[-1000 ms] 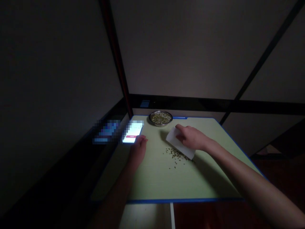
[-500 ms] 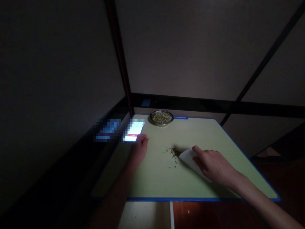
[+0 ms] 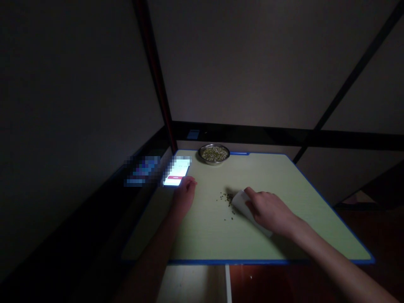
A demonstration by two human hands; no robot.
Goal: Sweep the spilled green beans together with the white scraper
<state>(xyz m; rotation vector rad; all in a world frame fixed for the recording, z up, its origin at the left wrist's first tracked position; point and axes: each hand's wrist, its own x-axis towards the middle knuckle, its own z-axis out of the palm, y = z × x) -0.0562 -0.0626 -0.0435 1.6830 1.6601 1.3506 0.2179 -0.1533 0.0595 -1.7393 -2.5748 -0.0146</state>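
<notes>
My right hand (image 3: 269, 210) grips a curved sheet of white paper (image 3: 244, 204), its left edge down at a small scatter of dark seeds or beans (image 3: 229, 198) on the table. Part of the scatter is hidden by the paper. My left hand (image 3: 185, 194) rests with curled fingers at the table's left side, beside the lower end of a lit phone (image 3: 177, 170); nothing shows in it. Toward the back stands a shallow metal bowl (image 3: 214, 155) of small green and pale pieces, apart from both hands.
The pale green table (image 3: 268, 168) has a blue rim and a blue bar (image 3: 239, 153) at its back edge, right of the bowl. Walls stand close behind and to the left. Under the front edge a pale surface (image 3: 192, 284) shows. The room is dim.
My right hand and the paper have moved left and slightly away from me, over part of the seed scatter. The left hand, phone and bowl stay put; the view has shifted slightly.
</notes>
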